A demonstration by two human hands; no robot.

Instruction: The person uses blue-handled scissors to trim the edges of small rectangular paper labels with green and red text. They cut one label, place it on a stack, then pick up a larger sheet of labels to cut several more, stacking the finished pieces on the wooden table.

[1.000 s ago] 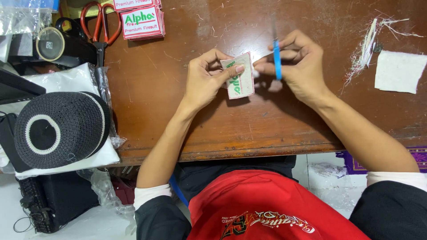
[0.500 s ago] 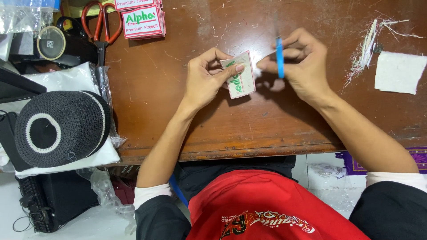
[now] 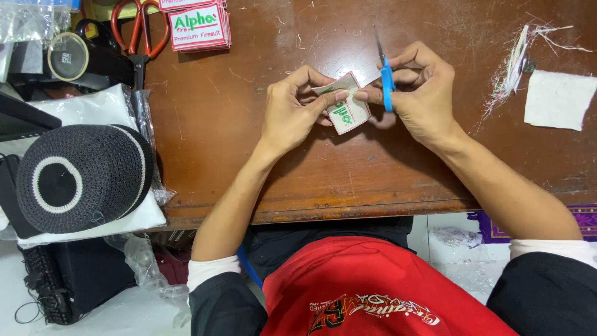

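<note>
The left hand [image 3: 292, 115] pinches an embroidered patch [image 3: 345, 111] while the right hand [image 3: 423, 93] holds blue-handled snips [image 3: 385, 78] beside it.

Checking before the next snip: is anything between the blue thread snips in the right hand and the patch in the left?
Nothing visible. The left hand holds the patch, and the right hand with the blue snips is right beside its edge.

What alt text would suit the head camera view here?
Over a brown wooden table, the left hand pinches a small embroidered patch while the right hand holds blue-handled thread snips beside it. Orange-handled scissors and stacked patches lie further back.
</note>
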